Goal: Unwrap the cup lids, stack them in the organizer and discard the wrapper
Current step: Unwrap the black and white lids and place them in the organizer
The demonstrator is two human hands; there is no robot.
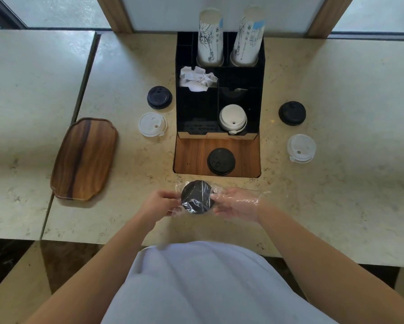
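Observation:
I hold a black cup lid inside a clear plastic wrapper just above the counter's near edge. My left hand pinches the wrapper at the lid's left side. My right hand, in a thin clear glove, grips the right side. The black organizer stands beyond, with a stack of white lids in its front right compartment. Loose lids lie around it: black and white on the left, black and clear on the right, one black on the wooden inset.
Two stacks of paper cups stand in the organizer's back slots, and crumpled white paper fills a left compartment. A wooden tray lies at the left. The wooden inset panel sits in front of the organizer.

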